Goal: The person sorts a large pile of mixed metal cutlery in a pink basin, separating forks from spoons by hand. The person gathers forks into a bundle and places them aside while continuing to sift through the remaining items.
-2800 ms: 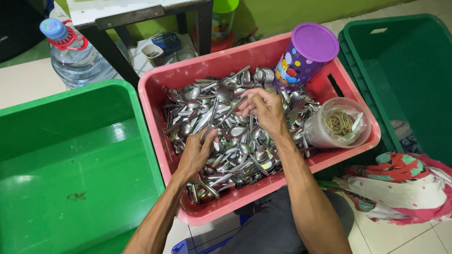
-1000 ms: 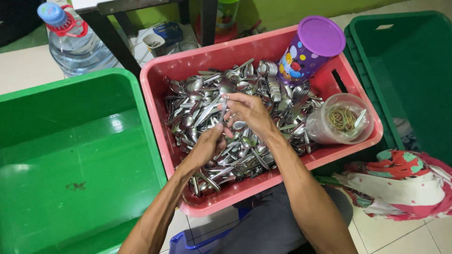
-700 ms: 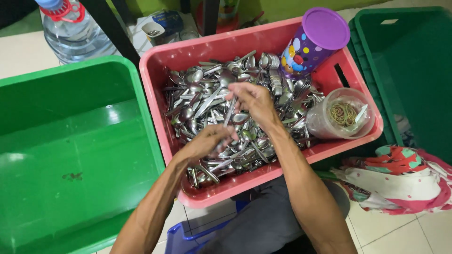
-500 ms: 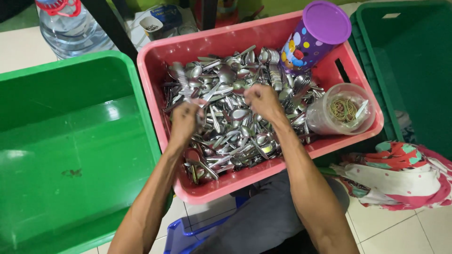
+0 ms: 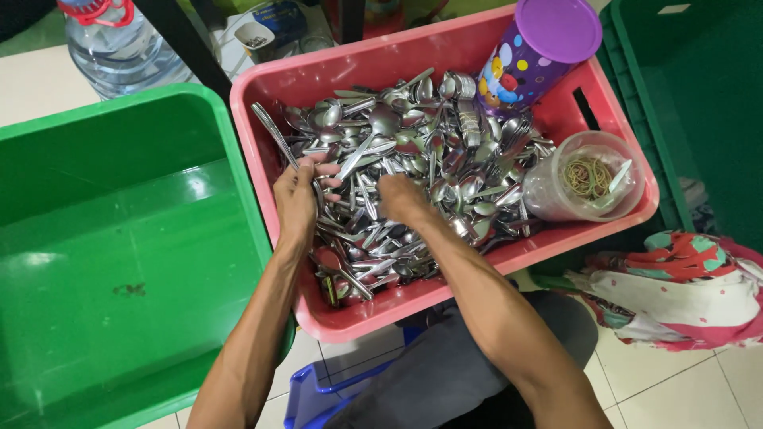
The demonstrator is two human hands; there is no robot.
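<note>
A pink plastic bin [image 5: 556,246] in front of me holds a heap of several metal spoons [image 5: 445,159]. My left hand [image 5: 298,195] is at the heap's left side, fingers closed around a spoon whose long handle sticks up toward the bin's left wall. My right hand [image 5: 401,199] is pressed down into the middle of the heap, fingers buried among the spoons, so what it grips is hidden. Both forearms reach in over the bin's near rim.
A green bin [image 5: 119,262] sits to the left, another green crate [image 5: 699,111] to the right. Inside the pink bin stand a purple-lidded dotted can [image 5: 536,52] and a clear tub of rubber bands [image 5: 588,179]. A water bottle [image 5: 119,48] is behind; patterned cloth [image 5: 683,286] lies right.
Both hands have shifted left over the heap. The left hand has closed on a spoon and lifted it toward the left wall; the right hand has dug down into the middle.
</note>
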